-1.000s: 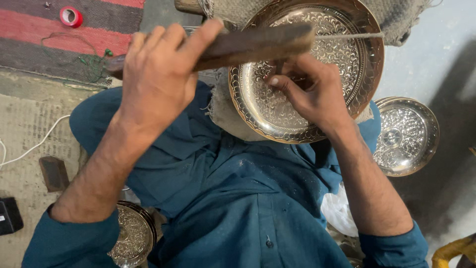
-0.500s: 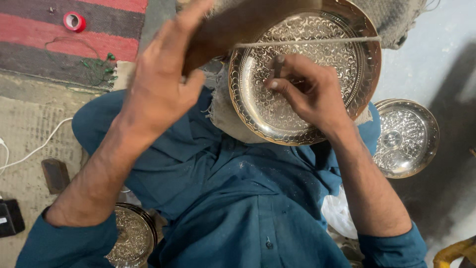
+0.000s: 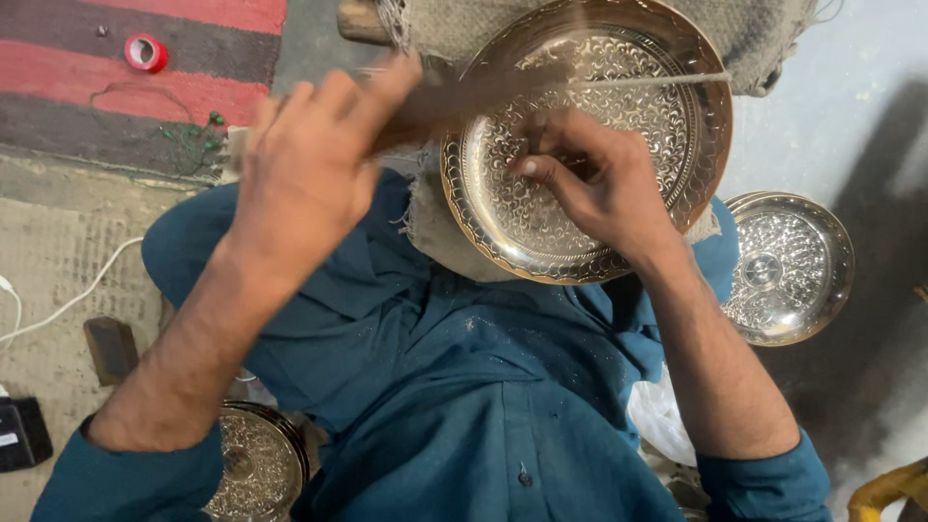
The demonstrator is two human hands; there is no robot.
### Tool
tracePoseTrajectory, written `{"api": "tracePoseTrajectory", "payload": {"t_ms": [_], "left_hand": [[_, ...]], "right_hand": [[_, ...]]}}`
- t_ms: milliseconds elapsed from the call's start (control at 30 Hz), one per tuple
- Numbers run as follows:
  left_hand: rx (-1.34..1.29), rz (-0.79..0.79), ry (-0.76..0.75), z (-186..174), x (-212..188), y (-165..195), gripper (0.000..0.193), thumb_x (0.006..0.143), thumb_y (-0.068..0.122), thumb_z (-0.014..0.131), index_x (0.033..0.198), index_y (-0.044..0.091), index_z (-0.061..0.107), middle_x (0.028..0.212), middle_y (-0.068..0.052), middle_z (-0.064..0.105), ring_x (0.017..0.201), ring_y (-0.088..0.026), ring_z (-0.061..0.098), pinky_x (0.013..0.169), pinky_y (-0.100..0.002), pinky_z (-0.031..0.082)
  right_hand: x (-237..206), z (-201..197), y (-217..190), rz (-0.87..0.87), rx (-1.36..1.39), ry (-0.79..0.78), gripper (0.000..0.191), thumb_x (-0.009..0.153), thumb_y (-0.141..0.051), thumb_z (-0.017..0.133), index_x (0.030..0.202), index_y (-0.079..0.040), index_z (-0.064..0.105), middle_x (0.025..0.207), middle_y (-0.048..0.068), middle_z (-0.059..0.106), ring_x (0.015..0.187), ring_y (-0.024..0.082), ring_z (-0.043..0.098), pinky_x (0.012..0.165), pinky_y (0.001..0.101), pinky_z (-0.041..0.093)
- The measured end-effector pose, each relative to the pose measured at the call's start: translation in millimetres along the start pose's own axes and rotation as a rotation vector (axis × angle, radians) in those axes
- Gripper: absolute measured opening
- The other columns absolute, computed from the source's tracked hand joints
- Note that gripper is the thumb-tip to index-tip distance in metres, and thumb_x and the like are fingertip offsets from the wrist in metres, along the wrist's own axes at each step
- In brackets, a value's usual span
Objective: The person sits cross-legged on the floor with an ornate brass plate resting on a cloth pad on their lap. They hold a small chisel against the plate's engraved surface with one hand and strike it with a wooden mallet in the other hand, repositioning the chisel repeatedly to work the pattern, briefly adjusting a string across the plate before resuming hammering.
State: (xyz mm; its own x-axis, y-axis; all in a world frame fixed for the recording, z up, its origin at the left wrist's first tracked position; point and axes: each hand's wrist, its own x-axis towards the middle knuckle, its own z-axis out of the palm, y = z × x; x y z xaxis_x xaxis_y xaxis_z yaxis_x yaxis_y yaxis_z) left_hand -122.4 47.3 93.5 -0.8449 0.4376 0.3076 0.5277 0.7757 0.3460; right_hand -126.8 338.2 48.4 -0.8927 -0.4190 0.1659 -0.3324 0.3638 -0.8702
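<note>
Floor, left: a red tape roll (image 3: 145, 52) lay on the striped rug (image 3: 193, 58); a white cable (image 3: 68, 300) crossed the mat beside a dark block (image 3: 111, 350).
Small dish, lower left: an engraved dish (image 3: 253, 469) sat under the left forearm, nothing in it.
Left hand: the left hand (image 3: 304, 179) was raised over the lap, its grip closed around a dark mallet (image 3: 454, 97) that was blurred mid-swing and aimed towards the tray.
Tray: the large engraved brass tray (image 3: 696, 145) leaned on a sackcloth pad (image 3: 440, 227) over the knees, tilted towards the worker, seemingly so that its face met the blows. It held only the tool and the fingers.
Right hand: the right hand (image 3: 599, 184) rested inside the tray, fingers pinched together on a small punch (image 3: 535, 135) set upright on the pattern, likely to steady it under the mallet.
Rod: a thin pale rod (image 3: 648, 81) lay across the tray's upper part.
Floor, right: a second engraved dish (image 3: 788, 269) lay empty just beside the right knee.
</note>
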Motion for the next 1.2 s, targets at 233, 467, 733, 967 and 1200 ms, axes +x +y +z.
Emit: {"api": "tracePoseTrajectory", "payload": {"t_ms": [233,467,733,967,1200], "left_hand": [[-0.322,-0.136,0.062,-7,-4,-5,0.064,0.091,-0.005,0.067,0.147,0.014,0.042,0.123,-0.016,0.064,0.114,-0.036,0.068,0.094,-0.044,0.055],[-0.521,-0.339,-0.022,27,-31,13,0.067,0.088,-0.002,0.067,0.148,0.012,0.041,0.112,-0.022,0.071,0.105,-0.042,0.073,0.084,-0.044,0.057],[-0.554,-0.448,0.040,33,-31,19,0.072,0.091,-0.002,0.064,0.155,0.018,0.038,0.116,-0.017,0.072,0.107,-0.037,0.077,0.091,-0.043,0.060],[-0.134,-0.192,-0.064,15,-19,15,0.082,0.084,-0.003,0.071,0.155,0.022,0.039,0.118,-0.018,0.063,0.113,-0.042,0.063,0.098,-0.052,0.050],[-0.185,-0.106,0.040,14,-16,12,0.078,0.086,-0.001,0.069,0.155,0.020,0.039,0.124,-0.015,0.061,0.118,-0.039,0.061,0.102,-0.049,0.050]], "right_hand": [[3,-6,-9,0.206,0.286,0.003,0.012,0.099,-0.005,0.066,0.110,-0.001,0.064,0.113,0.007,0.073,0.097,0.016,0.077,0.081,0.0303,0.067],[3,-12,-6,0.018,0.033,-0.096,0.020,0.102,-0.002,0.068,0.122,0.000,0.064,0.106,0.011,0.078,0.100,0.019,0.078,0.087,0.0313,0.067],[2,-10,-1,-0.002,0.004,-0.068,0.015,0.102,-0.004,0.070,0.116,0.000,0.065,0.103,0.011,0.078,0.098,0.018,0.079,0.086,0.0313,0.067],[2,-11,11,-0.010,-0.034,-0.098,0.008,0.103,-0.008,0.069,0.108,-0.003,0.066,0.097,0.011,0.077,0.088,0.018,0.079,0.078,0.0325,0.063],[0,-12,10,0.031,-0.020,-0.088,0.009,0.102,-0.010,0.069,0.105,-0.002,0.065,0.093,0.010,0.077,0.086,0.017,0.079,0.075,0.0317,0.063]]}}
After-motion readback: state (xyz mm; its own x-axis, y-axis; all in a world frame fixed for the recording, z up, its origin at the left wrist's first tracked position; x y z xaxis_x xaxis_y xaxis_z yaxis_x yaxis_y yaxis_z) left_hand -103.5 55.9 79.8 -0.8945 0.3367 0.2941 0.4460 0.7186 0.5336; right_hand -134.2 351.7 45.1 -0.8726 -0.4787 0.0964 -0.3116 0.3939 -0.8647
